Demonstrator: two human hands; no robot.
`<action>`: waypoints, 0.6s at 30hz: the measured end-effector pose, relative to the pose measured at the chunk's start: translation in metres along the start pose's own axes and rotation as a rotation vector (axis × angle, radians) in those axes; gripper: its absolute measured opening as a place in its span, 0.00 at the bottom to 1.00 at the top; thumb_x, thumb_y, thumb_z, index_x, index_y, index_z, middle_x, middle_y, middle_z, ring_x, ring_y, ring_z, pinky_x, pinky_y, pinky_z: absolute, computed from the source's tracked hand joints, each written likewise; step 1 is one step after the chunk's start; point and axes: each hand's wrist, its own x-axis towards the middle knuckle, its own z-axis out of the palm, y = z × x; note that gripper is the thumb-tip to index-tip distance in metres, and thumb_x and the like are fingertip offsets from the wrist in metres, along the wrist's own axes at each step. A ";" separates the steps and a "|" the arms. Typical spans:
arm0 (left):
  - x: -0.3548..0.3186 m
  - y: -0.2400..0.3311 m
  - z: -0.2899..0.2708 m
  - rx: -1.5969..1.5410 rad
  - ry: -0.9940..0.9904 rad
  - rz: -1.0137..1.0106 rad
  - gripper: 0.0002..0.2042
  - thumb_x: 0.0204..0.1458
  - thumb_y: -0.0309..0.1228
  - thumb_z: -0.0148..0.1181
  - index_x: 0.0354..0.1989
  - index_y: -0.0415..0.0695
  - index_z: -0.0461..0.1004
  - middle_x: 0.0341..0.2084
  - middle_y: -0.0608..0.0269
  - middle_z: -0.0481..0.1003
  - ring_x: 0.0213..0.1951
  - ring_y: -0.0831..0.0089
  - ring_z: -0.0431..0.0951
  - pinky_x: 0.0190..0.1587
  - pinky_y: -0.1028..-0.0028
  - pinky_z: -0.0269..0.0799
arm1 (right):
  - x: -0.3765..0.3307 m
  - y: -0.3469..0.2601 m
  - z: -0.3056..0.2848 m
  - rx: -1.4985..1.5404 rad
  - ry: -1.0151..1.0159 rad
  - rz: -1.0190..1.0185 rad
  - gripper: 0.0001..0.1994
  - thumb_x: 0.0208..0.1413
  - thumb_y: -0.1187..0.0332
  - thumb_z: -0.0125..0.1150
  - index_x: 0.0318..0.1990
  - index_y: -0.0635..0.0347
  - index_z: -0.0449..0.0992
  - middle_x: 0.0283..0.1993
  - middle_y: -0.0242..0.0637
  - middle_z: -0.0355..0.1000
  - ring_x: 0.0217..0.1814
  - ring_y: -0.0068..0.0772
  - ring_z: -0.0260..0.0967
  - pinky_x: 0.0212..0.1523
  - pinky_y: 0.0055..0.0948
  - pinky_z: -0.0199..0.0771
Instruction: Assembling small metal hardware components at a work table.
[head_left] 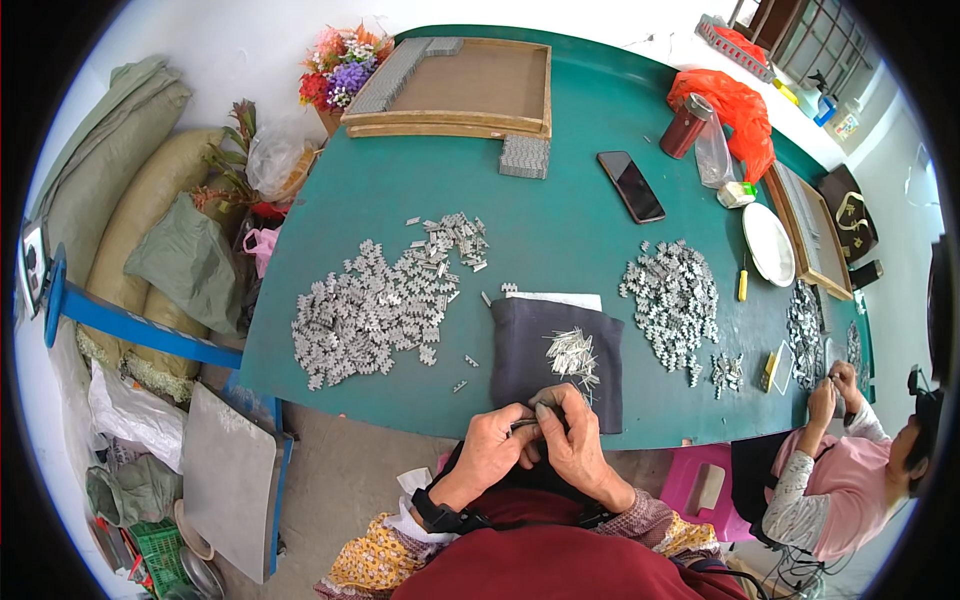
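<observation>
A small, dark, narrow piece [524, 423] sits between the two hands, just off the near edge of the dark-grey cloth pad [510, 350]; its details are too small to tell. The left hand [490, 450] pinches it from one side with thumb and bent forefinger, and the right hand [572, 440] grips it from the other with thumb and curled fingers. For work this fine, it would seem best to steady the piece with the left fingertips, let the right make small, measured movements, and keep both close to the pad so a dropped part is easily found. Loose, pale, thin metal pins [572, 355] lie heaped on the pad just beyond the right hand, near enough to pick singly without brushing the heap apart. Left of the pad spreads a broad pile of grey, toothed metal pieces [375, 310]; right of it stands a second grey pile of similar pieces [675, 300]. All rest on the smooth green tabletop [560, 220], which also carries a black smartphone [631, 187] farther back.
</observation>
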 end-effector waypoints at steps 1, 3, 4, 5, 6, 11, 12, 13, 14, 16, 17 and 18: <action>0.000 0.000 0.000 0.003 0.000 0.010 0.05 0.60 0.22 0.56 0.40 0.33 0.76 0.22 0.59 0.78 0.23 0.76 0.80 0.23 0.76 0.77 | 0.000 -0.001 0.000 0.018 -0.006 0.039 0.04 0.61 0.75 0.55 0.41 0.65 0.71 0.37 0.43 0.71 0.34 0.40 0.71 0.35 0.36 0.71; 0.001 0.001 0.000 0.001 -0.002 0.011 0.05 0.60 0.22 0.56 0.40 0.33 0.76 0.22 0.59 0.78 0.23 0.76 0.80 0.24 0.76 0.77 | 0.000 -0.001 0.000 0.022 -0.011 0.049 0.04 0.62 0.75 0.55 0.41 0.65 0.71 0.37 0.43 0.71 0.34 0.40 0.71 0.35 0.36 0.71; 0.001 0.002 0.000 0.000 -0.003 0.012 0.05 0.60 0.22 0.56 0.40 0.33 0.76 0.23 0.59 0.78 0.23 0.76 0.80 0.24 0.76 0.77 | 0.000 -0.001 0.000 0.027 -0.016 0.059 0.04 0.62 0.74 0.55 0.41 0.65 0.71 0.37 0.43 0.71 0.33 0.39 0.71 0.35 0.35 0.71; 0.001 0.002 0.000 -0.001 -0.001 0.011 0.05 0.60 0.22 0.56 0.40 0.33 0.76 0.23 0.59 0.78 0.23 0.76 0.80 0.24 0.76 0.77 | 0.000 0.000 0.000 0.027 -0.018 0.059 0.04 0.62 0.74 0.55 0.41 0.65 0.71 0.37 0.43 0.71 0.33 0.39 0.71 0.35 0.35 0.71; 0.001 0.003 -0.001 -0.004 -0.001 0.009 0.04 0.60 0.21 0.56 0.39 0.33 0.76 0.23 0.59 0.78 0.23 0.76 0.80 0.24 0.76 0.77 | 0.000 0.000 0.000 0.034 -0.022 0.064 0.04 0.62 0.75 0.55 0.41 0.65 0.71 0.36 0.43 0.71 0.33 0.40 0.71 0.35 0.36 0.71; 0.000 0.002 -0.001 -0.015 -0.005 0.013 0.04 0.60 0.21 0.55 0.38 0.33 0.75 0.22 0.59 0.78 0.23 0.75 0.80 0.24 0.76 0.77 | -0.001 0.001 0.001 0.018 -0.030 0.038 0.04 0.60 0.76 0.54 0.41 0.65 0.71 0.37 0.45 0.70 0.34 0.43 0.70 0.37 0.38 0.71; 0.001 0.002 -0.001 -0.019 -0.004 0.010 0.04 0.60 0.21 0.55 0.37 0.33 0.75 0.22 0.59 0.78 0.23 0.75 0.80 0.24 0.76 0.77 | -0.002 0.002 0.002 0.001 -0.020 -0.001 0.05 0.59 0.77 0.55 0.42 0.65 0.71 0.38 0.45 0.70 0.35 0.45 0.69 0.37 0.39 0.70; 0.001 0.002 0.000 -0.022 -0.003 0.008 0.04 0.60 0.21 0.55 0.37 0.33 0.75 0.22 0.59 0.78 0.23 0.75 0.80 0.24 0.76 0.77 | -0.002 0.003 0.002 -0.016 -0.010 -0.040 0.06 0.58 0.78 0.55 0.42 0.65 0.70 0.38 0.46 0.70 0.37 0.47 0.69 0.38 0.40 0.70; 0.001 0.002 0.000 -0.023 -0.003 0.008 0.04 0.60 0.21 0.55 0.37 0.33 0.75 0.22 0.59 0.78 0.23 0.75 0.80 0.24 0.76 0.77 | -0.001 0.005 0.002 -0.016 -0.010 -0.039 0.06 0.58 0.78 0.55 0.42 0.65 0.70 0.38 0.46 0.70 0.37 0.47 0.69 0.38 0.40 0.70; 0.000 0.002 0.000 -0.013 0.009 0.001 0.04 0.61 0.21 0.55 0.36 0.34 0.75 0.22 0.60 0.78 0.23 0.75 0.80 0.24 0.76 0.77 | 0.002 0.008 0.001 -0.179 0.006 -0.312 0.08 0.55 0.79 0.57 0.42 0.65 0.70 0.39 0.45 0.70 0.39 0.49 0.69 0.40 0.42 0.69; 0.000 0.003 0.000 -0.014 0.008 0.002 0.04 0.61 0.21 0.55 0.36 0.34 0.75 0.22 0.60 0.78 0.23 0.75 0.80 0.24 0.76 0.77 | 0.004 0.005 -0.002 -0.181 0.006 -0.312 0.08 0.55 0.79 0.57 0.42 0.65 0.70 0.39 0.45 0.70 0.39 0.49 0.69 0.40 0.42 0.69; 0.000 0.005 0.000 0.012 0.009 -0.001 0.04 0.61 0.21 0.55 0.36 0.34 0.75 0.22 0.59 0.78 0.23 0.75 0.80 0.24 0.76 0.77 | 0.005 0.000 -0.005 -0.272 -0.027 -0.360 0.08 0.54 0.79 0.57 0.42 0.65 0.70 0.40 0.45 0.70 0.40 0.49 0.69 0.41 0.42 0.69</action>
